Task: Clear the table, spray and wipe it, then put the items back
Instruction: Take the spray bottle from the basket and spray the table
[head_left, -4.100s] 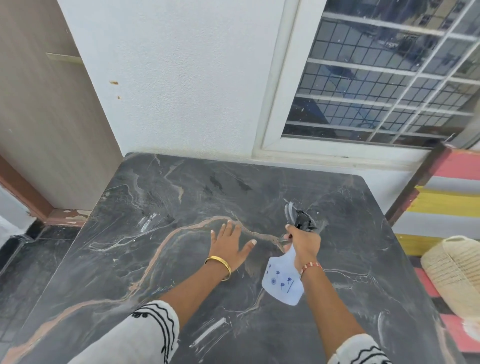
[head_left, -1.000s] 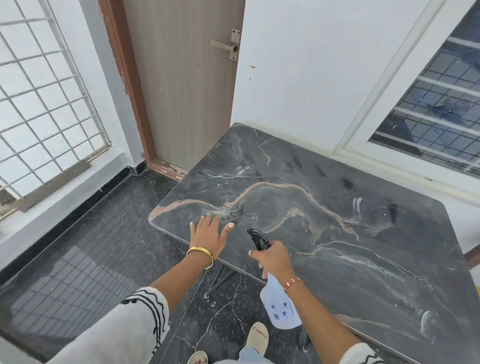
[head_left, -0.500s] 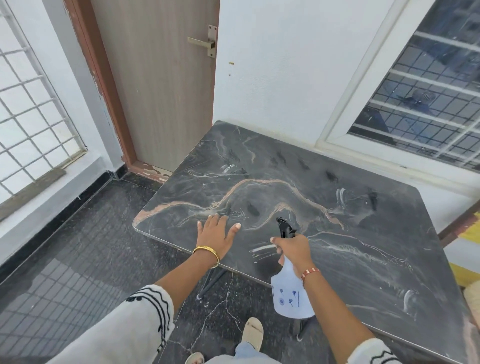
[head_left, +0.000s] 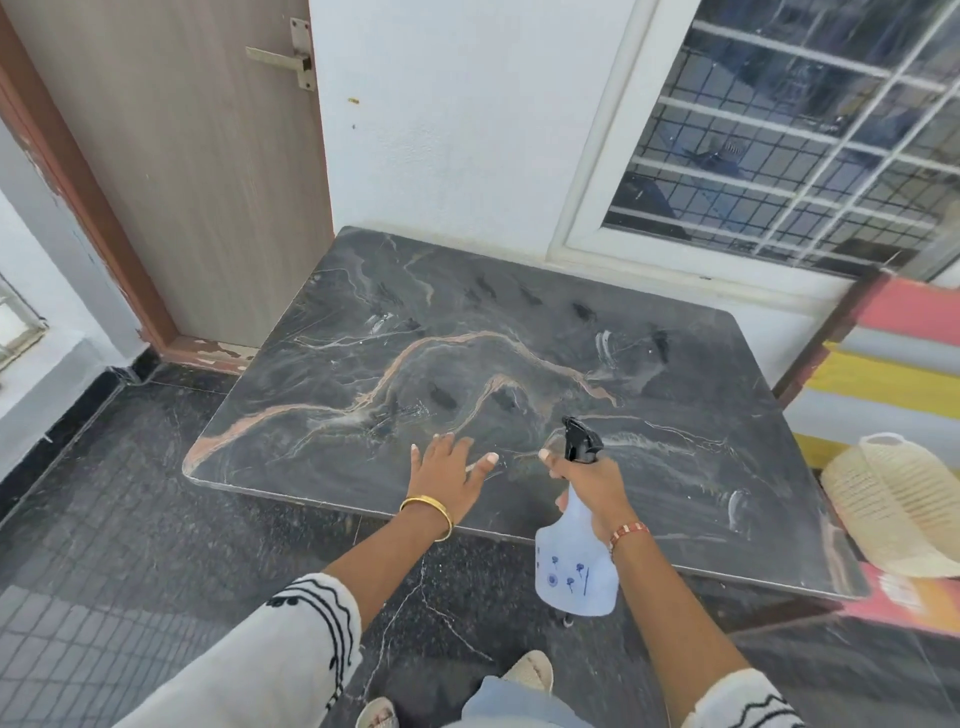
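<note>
The right hand (head_left: 589, 480) grips the neck of a pale spray bottle (head_left: 574, 564), fingers curled around it below the black trigger head (head_left: 581, 440), whose nozzle points out over the dark marbled table (head_left: 519, 374); the bottle's body hangs past the table's near edge. The left hand (head_left: 449, 475) lies flat on the tabletop near that edge, fingers straight and spread, holding nothing (a gold bangle (head_left: 428, 512) circles its wrist). A woven cream basket (head_left: 901, 512) sits just beside the table's right edge.
</note>
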